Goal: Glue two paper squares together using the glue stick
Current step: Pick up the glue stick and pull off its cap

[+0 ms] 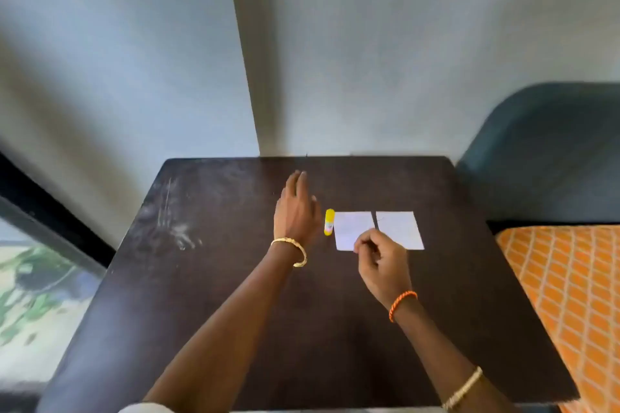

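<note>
Two paper squares and a glue stick on the bench
Left hand (297, 211) spread beside glue stick (329, 222); right hand (380, 261) loosely curled over left square (352, 228), right square (401, 228) alongside, whether grasping it unclear

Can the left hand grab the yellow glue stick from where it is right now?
Probably yes. The left hand is open right beside the glue stick, which lies flat on the table. Nothing sits between them. The right hand is over at the paper squares, out of the way.

No readable text; small label on yellow glue stick (329, 222) too blurred.
</note>
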